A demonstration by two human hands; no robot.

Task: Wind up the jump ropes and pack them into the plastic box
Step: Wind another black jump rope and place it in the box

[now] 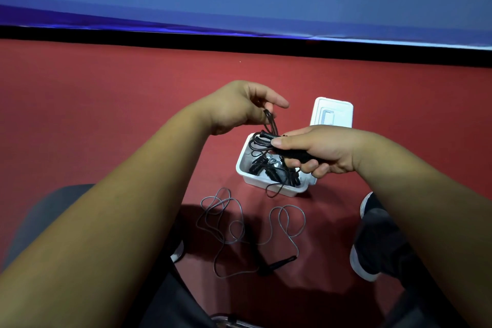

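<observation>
Black jump rope handles (pixel 267 136) are gripped in the right hand (pixel 319 149); the left hand (pixel 239 106) pinches the cord loops (pixel 270 120). Beneath both hands sits the white plastic box (pixel 243 165), with ropes inside. Nearer the person than the hands, a loose rope (pixel 279 263) sprawls on the red floor (pixel 106 114).

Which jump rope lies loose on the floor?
The grey rope, sprawled in open loops. The black ropes sit in the box or in the left hand and right hand.
</observation>
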